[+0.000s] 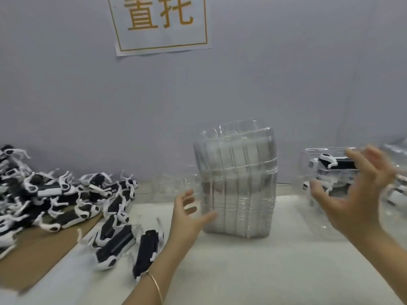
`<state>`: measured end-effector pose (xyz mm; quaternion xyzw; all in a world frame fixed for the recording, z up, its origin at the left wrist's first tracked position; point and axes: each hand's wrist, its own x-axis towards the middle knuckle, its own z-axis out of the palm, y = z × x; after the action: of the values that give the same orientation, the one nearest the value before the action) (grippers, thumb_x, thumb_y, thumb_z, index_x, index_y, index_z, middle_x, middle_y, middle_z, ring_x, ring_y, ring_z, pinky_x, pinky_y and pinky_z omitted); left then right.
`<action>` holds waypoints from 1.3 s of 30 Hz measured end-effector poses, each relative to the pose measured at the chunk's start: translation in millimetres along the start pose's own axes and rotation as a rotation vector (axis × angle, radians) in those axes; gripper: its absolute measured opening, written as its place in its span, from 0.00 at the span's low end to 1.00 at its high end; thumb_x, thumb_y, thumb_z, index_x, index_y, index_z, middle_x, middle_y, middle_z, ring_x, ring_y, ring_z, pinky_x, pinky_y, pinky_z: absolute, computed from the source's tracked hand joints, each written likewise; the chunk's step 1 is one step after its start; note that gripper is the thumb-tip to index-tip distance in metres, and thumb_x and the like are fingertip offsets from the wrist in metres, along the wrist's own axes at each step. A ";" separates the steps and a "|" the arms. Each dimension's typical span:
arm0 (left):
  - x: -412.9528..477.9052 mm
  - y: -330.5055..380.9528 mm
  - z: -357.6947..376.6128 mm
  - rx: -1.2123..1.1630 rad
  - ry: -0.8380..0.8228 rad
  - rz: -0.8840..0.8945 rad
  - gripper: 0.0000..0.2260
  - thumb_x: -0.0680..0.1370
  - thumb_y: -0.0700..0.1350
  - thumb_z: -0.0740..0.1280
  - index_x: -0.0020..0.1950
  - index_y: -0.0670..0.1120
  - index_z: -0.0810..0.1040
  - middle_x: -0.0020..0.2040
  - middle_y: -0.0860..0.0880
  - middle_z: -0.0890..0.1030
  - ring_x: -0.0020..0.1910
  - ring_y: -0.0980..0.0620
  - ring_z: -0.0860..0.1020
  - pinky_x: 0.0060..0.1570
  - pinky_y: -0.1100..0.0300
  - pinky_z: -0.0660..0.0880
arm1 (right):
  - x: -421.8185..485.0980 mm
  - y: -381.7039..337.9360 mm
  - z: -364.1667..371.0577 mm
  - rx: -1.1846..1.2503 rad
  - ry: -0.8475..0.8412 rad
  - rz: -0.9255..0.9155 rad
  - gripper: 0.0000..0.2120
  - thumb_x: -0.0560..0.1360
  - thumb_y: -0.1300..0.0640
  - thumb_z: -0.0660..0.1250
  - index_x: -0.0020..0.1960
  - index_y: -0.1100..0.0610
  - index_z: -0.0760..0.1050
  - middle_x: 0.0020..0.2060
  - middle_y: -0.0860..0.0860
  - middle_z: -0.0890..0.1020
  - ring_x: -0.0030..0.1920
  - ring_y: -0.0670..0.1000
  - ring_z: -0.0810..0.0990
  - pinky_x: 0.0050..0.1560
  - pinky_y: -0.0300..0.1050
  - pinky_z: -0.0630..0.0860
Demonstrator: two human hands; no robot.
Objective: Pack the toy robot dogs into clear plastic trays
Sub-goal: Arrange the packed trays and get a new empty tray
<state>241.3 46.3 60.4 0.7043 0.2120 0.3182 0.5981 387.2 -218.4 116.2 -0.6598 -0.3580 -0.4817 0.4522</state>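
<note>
A tall stack of clear plastic trays (236, 179) stands upright in the middle of the white table. My left hand (188, 213) hovers with spread fingers just left of the stack's lower part, the thumb close to its side. My right hand (354, 190) is blurred, fingers spread, raised in front of a clear tray holding a packed toy robot dog (330, 164) at the right. A heap of black-and-white toy robot dogs (55, 194) lies at the left. Two loose dogs (123, 245) lie nearer my left forearm.
A brown cardboard sheet (33, 256) lies under the heap at the left. More clear packed trays (396, 190) sit at the far right edge. A grey wall with a paper sign (160, 25) rises right behind the table.
</note>
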 end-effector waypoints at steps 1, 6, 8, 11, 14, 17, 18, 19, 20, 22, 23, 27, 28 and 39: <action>3.5 0.5 4.7 0.050 -0.013 0.014 0.40 0.60 0.52 0.82 0.67 0.59 0.64 0.65 0.57 0.68 0.60 0.56 0.72 0.56 0.62 0.71 | 29.2 -20.9 12.1 0.032 -0.059 0.019 0.29 0.70 0.47 0.66 0.67 0.56 0.66 0.66 0.55 0.62 0.68 0.58 0.62 0.71 0.39 0.57; 25.3 20.7 37.3 0.031 0.006 0.159 0.57 0.53 0.66 0.81 0.74 0.65 0.51 0.71 0.62 0.56 0.70 0.60 0.57 0.67 0.59 0.60 | 105.2 -43.9 64.8 -0.135 -0.594 -0.008 0.38 0.68 0.29 0.61 0.75 0.43 0.64 0.77 0.53 0.58 0.76 0.56 0.54 0.74 0.55 0.52; 45.0 34.2 44.7 -0.059 0.003 0.118 0.62 0.49 0.66 0.82 0.76 0.62 0.51 0.76 0.58 0.57 0.72 0.59 0.59 0.71 0.54 0.61 | 116.5 -49.5 78.9 -0.239 -0.812 -0.095 0.41 0.64 0.25 0.59 0.75 0.36 0.59 0.77 0.48 0.59 0.77 0.53 0.54 0.75 0.57 0.53; 67.1 45.5 48.9 -0.156 -0.023 0.112 0.55 0.49 0.59 0.85 0.72 0.55 0.63 0.65 0.56 0.75 0.61 0.61 0.77 0.55 0.60 0.79 | 102.6 -38.8 87.4 -0.306 -0.941 -0.125 0.49 0.60 0.30 0.73 0.76 0.36 0.56 0.72 0.49 0.60 0.72 0.51 0.54 0.66 0.56 0.68; 71.4 51.7 46.0 -0.067 -0.010 0.173 0.54 0.47 0.64 0.83 0.70 0.57 0.67 0.59 0.61 0.78 0.54 0.63 0.79 0.48 0.68 0.78 | 85.5 -30.4 85.8 -0.344 -0.838 -0.193 0.61 0.53 0.38 0.82 0.78 0.44 0.54 0.70 0.53 0.54 0.69 0.54 0.52 0.58 0.57 0.73; 72.1 74.9 42.3 0.018 -0.007 0.273 0.52 0.47 0.66 0.81 0.69 0.58 0.68 0.58 0.66 0.78 0.56 0.65 0.77 0.47 0.72 0.76 | 80.5 -24.9 83.1 -0.228 -0.639 -0.177 0.58 0.50 0.45 0.85 0.75 0.51 0.63 0.63 0.61 0.68 0.64 0.62 0.62 0.50 0.63 0.78; 71.7 87.1 41.7 0.028 -0.019 0.318 0.52 0.49 0.65 0.81 0.70 0.58 0.67 0.61 0.66 0.77 0.58 0.67 0.76 0.51 0.73 0.75 | 80.3 -23.3 80.9 -0.191 -0.555 -0.156 0.55 0.51 0.46 0.85 0.74 0.53 0.66 0.59 0.62 0.72 0.61 0.64 0.66 0.48 0.63 0.78; 69.4 101.6 41.3 0.023 -0.031 0.369 0.53 0.52 0.62 0.82 0.73 0.57 0.65 0.67 0.64 0.74 0.62 0.67 0.73 0.58 0.71 0.73 | 81.1 -22.1 77.9 -0.164 -0.462 -0.133 0.53 0.52 0.47 0.85 0.72 0.56 0.68 0.56 0.63 0.74 0.58 0.65 0.69 0.49 0.61 0.77; 66.5 116.4 40.3 -0.013 -0.043 0.429 0.54 0.55 0.60 0.82 0.76 0.56 0.61 0.73 0.59 0.69 0.67 0.66 0.68 0.64 0.70 0.69 | 82.6 -23.1 73.9 -0.143 -0.368 -0.099 0.52 0.53 0.47 0.84 0.71 0.59 0.69 0.53 0.64 0.75 0.55 0.66 0.71 0.50 0.56 0.74; 55.7 141.9 39.2 -0.217 -0.064 0.534 0.53 0.58 0.56 0.83 0.77 0.56 0.58 0.77 0.52 0.64 0.72 0.63 0.65 0.70 0.65 0.66 | 83.6 -32.1 65.4 -0.087 -0.204 0.015 0.52 0.54 0.46 0.83 0.72 0.61 0.67 0.52 0.63 0.74 0.53 0.65 0.72 0.52 0.49 0.67; 45.9 151.0 37.7 -0.343 -0.051 0.545 0.50 0.57 0.57 0.82 0.74 0.56 0.62 0.74 0.51 0.67 0.71 0.60 0.68 0.68 0.61 0.69 | 81.2 -40.6 61.3 -0.055 -0.131 0.078 0.53 0.55 0.44 0.82 0.73 0.60 0.65 0.52 0.61 0.73 0.54 0.63 0.71 0.54 0.48 0.66; -3.2 155.9 26.1 -0.446 -0.259 0.428 0.32 0.54 0.64 0.80 0.52 0.51 0.83 0.47 0.54 0.85 0.48 0.56 0.83 0.46 0.65 0.78 | 50.0 -87.9 41.0 0.101 0.033 0.329 0.54 0.55 0.31 0.73 0.76 0.45 0.57 0.53 0.43 0.66 0.55 0.49 0.68 0.57 0.45 0.69; -14.3 154.0 27.2 -0.399 -0.365 0.405 0.26 0.56 0.61 0.81 0.50 0.51 0.85 0.45 0.53 0.86 0.45 0.55 0.84 0.43 0.66 0.78 | 39.6 -99.6 35.3 0.159 0.027 0.393 0.54 0.53 0.30 0.73 0.75 0.38 0.56 0.53 0.38 0.66 0.56 0.45 0.68 0.56 0.40 0.68; -51.6 112.6 -5.0 -0.284 -0.302 0.261 0.12 0.66 0.47 0.78 0.47 0.57 0.86 0.42 0.48 0.86 0.37 0.49 0.85 0.35 0.62 0.80 | -19.8 -133.7 23.6 0.397 -0.505 0.656 0.27 0.58 0.25 0.62 0.54 0.30 0.70 0.44 0.38 0.82 0.46 0.45 0.80 0.49 0.45 0.72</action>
<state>192.1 -7.0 160.9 0.6741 -0.0195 0.3103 0.6700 267.6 -152.1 127.9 -0.7357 -0.3143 -0.0593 0.5970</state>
